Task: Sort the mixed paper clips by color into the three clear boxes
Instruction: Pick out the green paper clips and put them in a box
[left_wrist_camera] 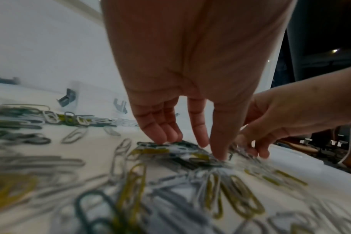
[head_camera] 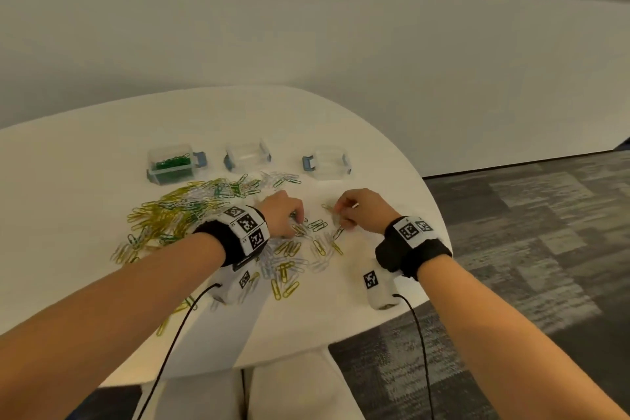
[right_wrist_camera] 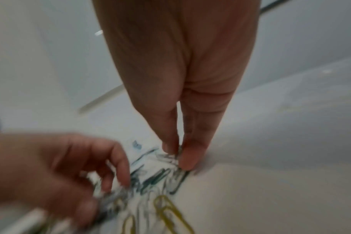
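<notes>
As both hands pick at mixed paper clips [head_camera: 300, 242] on the bench [head_camera: 375, 181], the left hand [head_camera: 281, 213] rakes with loosely bent fingers and the right hand [head_camera: 361, 211] pinches several; tangled colours could ride along into the wrong box, such as the green-filled box [head_camera: 172, 164] at eleven o'clock.

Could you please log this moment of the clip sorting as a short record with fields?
surface: white table
left box: holds green clips
middle box: looks empty
right box: looks empty
loose clips: yellow, green and white, mixed, spread in front of the boxes
left hand: fingertips down on a cluster of clips
right hand: thumb and fingers pinching clips at the table
progress: only green sorted so far
</notes>
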### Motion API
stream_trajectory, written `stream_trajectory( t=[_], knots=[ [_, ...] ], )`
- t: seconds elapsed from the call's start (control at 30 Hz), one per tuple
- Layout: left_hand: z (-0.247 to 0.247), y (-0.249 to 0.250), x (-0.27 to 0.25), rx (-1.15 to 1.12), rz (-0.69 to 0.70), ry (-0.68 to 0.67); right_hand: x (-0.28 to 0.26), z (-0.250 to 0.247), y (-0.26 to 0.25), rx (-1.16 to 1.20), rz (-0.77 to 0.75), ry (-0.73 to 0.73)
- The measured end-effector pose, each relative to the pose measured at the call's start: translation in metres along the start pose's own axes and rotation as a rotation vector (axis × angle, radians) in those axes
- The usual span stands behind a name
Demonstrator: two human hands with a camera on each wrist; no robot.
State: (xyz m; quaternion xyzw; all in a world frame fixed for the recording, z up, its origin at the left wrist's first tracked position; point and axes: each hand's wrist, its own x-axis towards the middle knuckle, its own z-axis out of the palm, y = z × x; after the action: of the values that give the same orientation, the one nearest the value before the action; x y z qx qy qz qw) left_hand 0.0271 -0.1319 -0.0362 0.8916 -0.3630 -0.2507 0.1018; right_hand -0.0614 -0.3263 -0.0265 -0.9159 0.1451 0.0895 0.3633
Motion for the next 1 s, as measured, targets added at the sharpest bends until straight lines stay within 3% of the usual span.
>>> stream_trajectory(
  t=[0.1,0.2,0.33,0.6,0.73,0.8,0.87,0.93,1.0],
  knots=[
    [0.001,-0.006,-0.002,0.03,-0.022,0.072,-0.002,-0.009,0.01,0.121,0.053,0.074],
    [0.0,0.0,-0.001,0.038,0.011,0.114,-0.006,-0.007,0.008,-0.123,-0.024,0.121],
    [0.003,0.028,0.008,0.009,0.05,0.118,-0.012,0.003,0.002,-0.371,-0.191,-0.013],
    [0.009,0.052,0.025,0.122,-0.061,0.055,-0.009,0.015,0.002,-0.56,-0.154,-0.112],
    [0.007,0.052,0.022,0.151,-0.008,0.076,-0.009,0.016,0.002,-0.567,-0.205,-0.103],
    [0.005,0.048,0.016,0.124,0.04,0.107,-0.009,0.007,0.007,-0.488,-0.217,-0.09],
    [0.0,0.04,0.01,-0.032,0.05,0.154,-0.01,-0.013,0.017,-0.214,-0.13,0.027],
    [-0.006,0.029,0.005,-0.286,0.021,0.211,-0.017,-0.039,0.029,0.133,-0.016,0.195],
    [-0.01,0.022,-0.001,-0.717,-0.027,0.218,-0.027,-0.056,0.039,0.409,0.103,0.227]
  ],
)
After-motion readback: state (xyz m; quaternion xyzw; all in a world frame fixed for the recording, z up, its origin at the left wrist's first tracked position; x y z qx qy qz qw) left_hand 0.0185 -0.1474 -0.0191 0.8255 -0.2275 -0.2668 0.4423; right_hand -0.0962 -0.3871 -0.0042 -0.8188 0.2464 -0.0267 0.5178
